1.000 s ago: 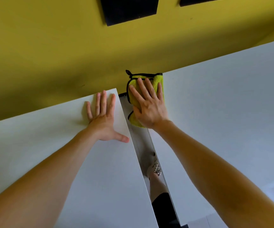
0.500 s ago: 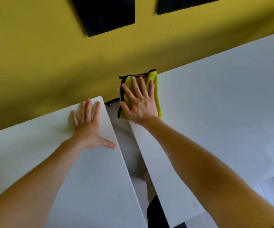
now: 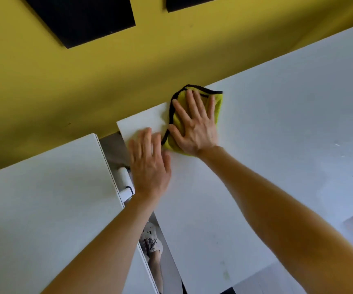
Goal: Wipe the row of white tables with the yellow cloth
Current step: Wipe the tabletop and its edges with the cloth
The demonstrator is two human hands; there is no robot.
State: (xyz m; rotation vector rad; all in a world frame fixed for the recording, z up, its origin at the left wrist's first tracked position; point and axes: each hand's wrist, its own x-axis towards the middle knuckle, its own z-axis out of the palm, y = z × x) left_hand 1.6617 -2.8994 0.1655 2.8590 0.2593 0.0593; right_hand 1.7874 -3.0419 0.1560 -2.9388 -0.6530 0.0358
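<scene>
The yellow cloth (image 3: 218, 105), edged in black, lies folded on the right white table (image 3: 277, 145) near its far edge by the wall. My right hand (image 3: 194, 126) presses flat on the cloth, fingers spread, covering most of it. My left hand (image 3: 149, 164) rests flat and blurred on the same table's left part, just left of the cloth, holding nothing. The left white table (image 3: 44, 198) stands apart from the right one across a narrow gap.
A yellow wall (image 3: 86, 81) runs along the far edge of both tables, with two black panels (image 3: 82, 18) on it. In the gap (image 3: 116, 149) between the tables a white table leg and floor show, and lower down my foot (image 3: 150, 240).
My right hand has slid the cloth rightward from the table's left corner onto its surface. My left hand left the left table, crossed the gap and now rests on the right table.
</scene>
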